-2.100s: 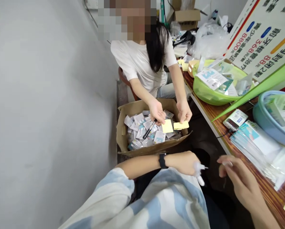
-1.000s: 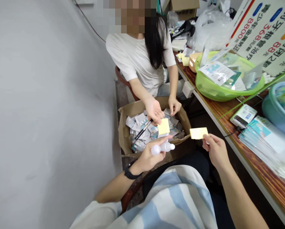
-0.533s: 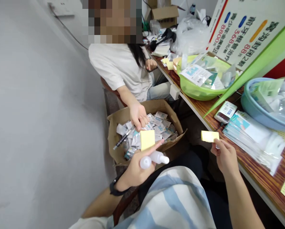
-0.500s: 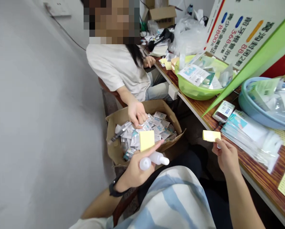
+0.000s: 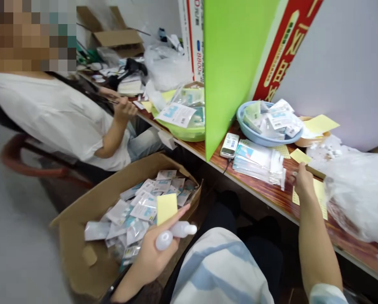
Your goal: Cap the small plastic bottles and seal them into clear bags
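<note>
My left hand (image 5: 155, 251) is closed around two small translucent white bottles, one (image 5: 164, 240) seen end-on and the other (image 5: 182, 229) lying sideways. A yellow paper square (image 5: 167, 207) also sits between its fingers, above the cardboard box. Over the wooden table, my right hand (image 5: 303, 179) pinches a small yellow paper (image 5: 300, 156). Beside it on the table lies a stack of clear plastic bags (image 5: 255, 160) with printed cards.
A cardboard box (image 5: 84, 257) of packaged items stands at the left. A seated person (image 5: 58, 114) is beyond it. The table (image 5: 277, 200) bears a blue basin (image 5: 255, 137), a green basin (image 5: 189, 134) and a large plastic bag (image 5: 363, 194). A green panel (image 5: 229, 63) stands upright.
The view has swung right. My right hand has moved over the table with its yellow paper. My left hand keeps its bottles and paper. The other person's hand has left the box.
</note>
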The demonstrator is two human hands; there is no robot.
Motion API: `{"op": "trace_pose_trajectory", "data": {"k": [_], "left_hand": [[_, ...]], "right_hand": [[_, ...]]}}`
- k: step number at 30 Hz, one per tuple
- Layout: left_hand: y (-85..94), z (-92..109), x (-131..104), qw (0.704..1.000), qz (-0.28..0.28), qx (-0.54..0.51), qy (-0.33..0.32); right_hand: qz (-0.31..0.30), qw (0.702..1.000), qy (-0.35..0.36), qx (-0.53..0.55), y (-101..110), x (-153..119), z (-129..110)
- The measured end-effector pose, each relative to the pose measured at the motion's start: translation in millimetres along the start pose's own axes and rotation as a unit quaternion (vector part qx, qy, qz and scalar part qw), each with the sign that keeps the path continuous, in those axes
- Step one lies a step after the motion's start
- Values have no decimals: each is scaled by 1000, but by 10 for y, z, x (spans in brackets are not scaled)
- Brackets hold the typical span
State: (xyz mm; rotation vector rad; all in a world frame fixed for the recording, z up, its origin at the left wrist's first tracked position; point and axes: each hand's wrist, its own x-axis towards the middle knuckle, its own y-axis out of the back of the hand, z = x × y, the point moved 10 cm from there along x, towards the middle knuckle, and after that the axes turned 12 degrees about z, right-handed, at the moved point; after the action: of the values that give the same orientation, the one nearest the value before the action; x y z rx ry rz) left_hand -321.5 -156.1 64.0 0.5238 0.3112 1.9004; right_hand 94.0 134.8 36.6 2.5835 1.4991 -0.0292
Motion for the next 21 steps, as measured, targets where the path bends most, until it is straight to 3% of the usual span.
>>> {"op": "trace_pose_trajectory", "data": {"k": [4,8,10,13,15,17,18,19,21], "left_hand": [[-515,378,258,994,-107,-21,-32],[-1194,872,442,968,-238,-56,-60],[-1566,1129,465,944,-310,-55,-94],[-2080,1476,448,902,-393,-31,-174],[-2390,1655,429,876,-426,-31,-222],[-2679,1799,468,870,-416,-47,-262],[-2825,1850,512,874,-394,-51,-280],[-2981,1881,564,882,-364,-44,-296],[-3349,1857,674,897,-310,30,-313]], "right_hand": [[-47,996,-10,-79,99,17,29],[-100,990,45,-83,186,-384,-262],[-205,972,75,-91,85,-722,-442],[-405,894,143,-130,-47,-1266,-641],[-434,876,157,-142,86,-1301,-699],[-377,904,139,-147,377,-998,-723],[-315,931,121,-140,591,-732,-748],[-234,958,101,-128,848,-421,-785],[-4,997,65,-51,1520,242,-947]]}}
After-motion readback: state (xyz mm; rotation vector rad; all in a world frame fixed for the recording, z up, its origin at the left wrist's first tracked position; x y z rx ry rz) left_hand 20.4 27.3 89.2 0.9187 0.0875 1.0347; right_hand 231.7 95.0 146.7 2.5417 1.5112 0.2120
